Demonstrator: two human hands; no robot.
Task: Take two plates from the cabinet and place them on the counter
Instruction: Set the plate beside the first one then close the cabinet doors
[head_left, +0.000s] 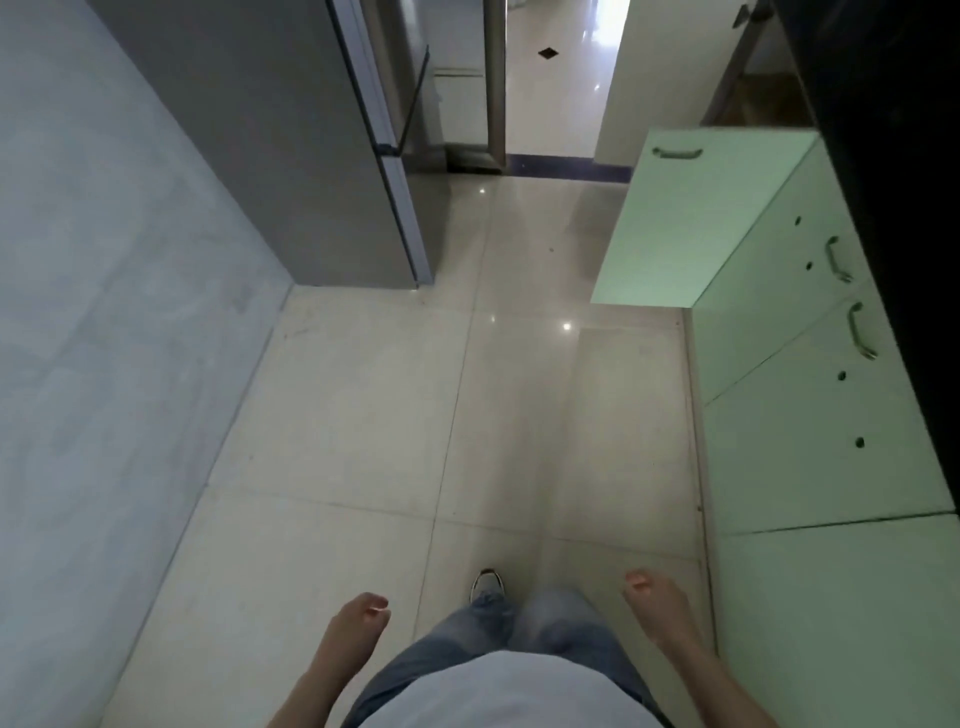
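I look down at a tiled kitchen floor. My left hand (358, 623) hangs at my side, empty, fingers loosely curled. My right hand (652, 597) hangs on the other side, also empty, close to the pale green lower cabinets (810, 457) along the right. One cabinet door (691, 218) further ahead stands swung out into the walkway. The dark counter (893, 156) runs above the cabinets at the right edge. No plates are in view, and the inside of the cabinet behind the swung-out door is hidden.
A grey refrigerator (311, 156) stands ahead on the left against a pale wall (104, 312). Between it and the cabinets runs the glossy floor (509, 389), leading to a doorway (561, 93). My jeans and one shoe (487, 582) show below.
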